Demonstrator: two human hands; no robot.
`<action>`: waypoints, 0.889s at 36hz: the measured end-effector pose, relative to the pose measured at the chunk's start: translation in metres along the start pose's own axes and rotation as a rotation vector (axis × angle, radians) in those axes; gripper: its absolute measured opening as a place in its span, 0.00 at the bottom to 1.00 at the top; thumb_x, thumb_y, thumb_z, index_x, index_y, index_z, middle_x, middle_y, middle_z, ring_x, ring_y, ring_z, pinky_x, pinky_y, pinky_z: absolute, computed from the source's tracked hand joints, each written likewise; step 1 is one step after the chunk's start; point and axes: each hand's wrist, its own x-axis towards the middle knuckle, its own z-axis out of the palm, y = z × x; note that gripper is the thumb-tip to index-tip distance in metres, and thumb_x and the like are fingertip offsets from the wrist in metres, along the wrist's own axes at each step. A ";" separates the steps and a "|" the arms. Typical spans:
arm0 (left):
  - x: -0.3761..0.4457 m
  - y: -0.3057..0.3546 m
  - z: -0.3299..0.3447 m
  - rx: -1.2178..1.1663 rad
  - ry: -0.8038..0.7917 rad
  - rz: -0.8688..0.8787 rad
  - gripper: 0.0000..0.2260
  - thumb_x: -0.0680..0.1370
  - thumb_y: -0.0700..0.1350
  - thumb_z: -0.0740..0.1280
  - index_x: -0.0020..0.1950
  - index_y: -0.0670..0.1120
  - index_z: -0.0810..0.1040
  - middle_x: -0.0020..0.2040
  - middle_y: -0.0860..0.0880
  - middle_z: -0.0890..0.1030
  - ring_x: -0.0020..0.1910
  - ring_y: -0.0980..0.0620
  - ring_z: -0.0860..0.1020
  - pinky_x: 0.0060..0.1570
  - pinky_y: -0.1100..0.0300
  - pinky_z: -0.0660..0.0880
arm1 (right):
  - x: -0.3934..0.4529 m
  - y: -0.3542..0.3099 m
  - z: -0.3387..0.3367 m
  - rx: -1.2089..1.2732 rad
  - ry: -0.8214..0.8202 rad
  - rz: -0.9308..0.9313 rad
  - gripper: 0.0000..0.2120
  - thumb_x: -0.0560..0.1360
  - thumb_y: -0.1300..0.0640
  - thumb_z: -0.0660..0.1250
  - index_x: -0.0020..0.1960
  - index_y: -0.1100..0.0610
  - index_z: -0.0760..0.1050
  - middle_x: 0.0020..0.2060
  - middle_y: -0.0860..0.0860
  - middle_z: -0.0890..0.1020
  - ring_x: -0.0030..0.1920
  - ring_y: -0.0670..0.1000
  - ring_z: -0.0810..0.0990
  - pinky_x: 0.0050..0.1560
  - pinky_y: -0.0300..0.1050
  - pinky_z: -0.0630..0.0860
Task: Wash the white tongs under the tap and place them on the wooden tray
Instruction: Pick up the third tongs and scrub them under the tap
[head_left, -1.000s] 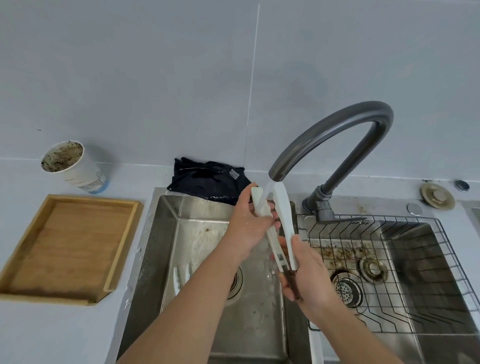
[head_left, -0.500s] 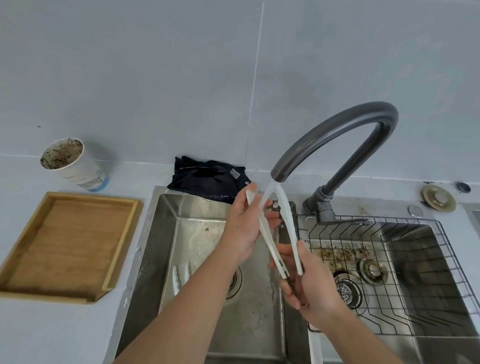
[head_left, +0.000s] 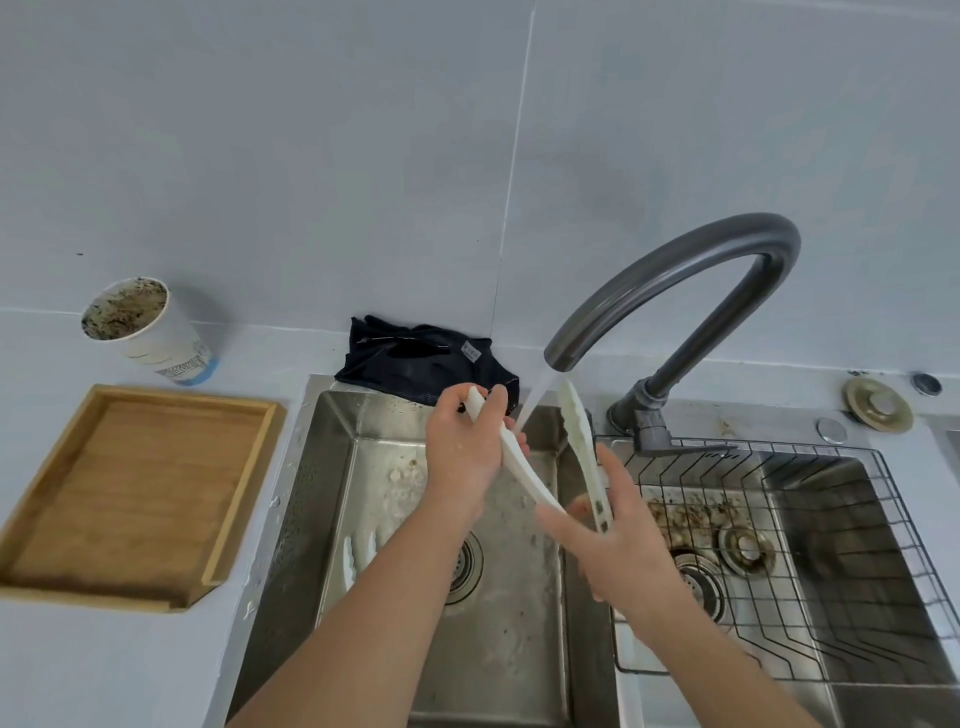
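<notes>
The white tongs (head_left: 577, 431) are held over the left sink basin (head_left: 332, 467), their two arms spread in a V with tips up. Water runs from the grey curved tap (head_left: 675, 270) down between the arms. My left hand (head_left: 462, 457) grips the left arm near its tip. My right hand (head_left: 618, 545) holds the hinge end, lower and to the right. The wooden tray (head_left: 57, 499) lies on the counter at the left, with nothing on it.
A dirty paper cup (head_left: 140, 327) stands behind the tray. A dark cloth (head_left: 415, 358) lies behind the left basin. A wire rack (head_left: 883, 571) sits in the right basin, with drain parts under it. A white utensil (head_left: 350, 561) lies in the left basin.
The tongs' arms have spread wider apart. My left hand pulled its arm to the left, and the water now falls between the two arms.
</notes>
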 end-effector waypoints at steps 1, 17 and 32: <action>0.001 0.001 0.002 0.011 0.012 -0.006 0.08 0.80 0.48 0.69 0.54 0.44 0.76 0.35 0.44 0.79 0.29 0.48 0.81 0.33 0.54 0.82 | -0.001 0.001 0.000 -0.100 0.003 -0.034 0.43 0.71 0.40 0.74 0.78 0.39 0.53 0.48 0.47 0.77 0.39 0.47 0.79 0.32 0.39 0.75; 0.008 -0.002 -0.004 0.224 -0.140 0.197 0.07 0.76 0.44 0.74 0.53 0.50 0.81 0.40 0.47 0.85 0.37 0.48 0.84 0.35 0.56 0.80 | -0.001 0.003 -0.011 -0.081 -0.131 -0.197 0.22 0.81 0.48 0.63 0.74 0.39 0.67 0.36 0.43 0.83 0.27 0.48 0.74 0.28 0.43 0.72; 0.010 0.001 -0.008 -0.008 -0.041 -0.061 0.15 0.85 0.55 0.57 0.63 0.55 0.81 0.56 0.51 0.82 0.51 0.54 0.80 0.45 0.59 0.76 | -0.002 -0.006 -0.007 0.145 -0.227 -0.094 0.13 0.84 0.51 0.58 0.62 0.37 0.76 0.37 0.52 0.81 0.23 0.48 0.68 0.21 0.39 0.64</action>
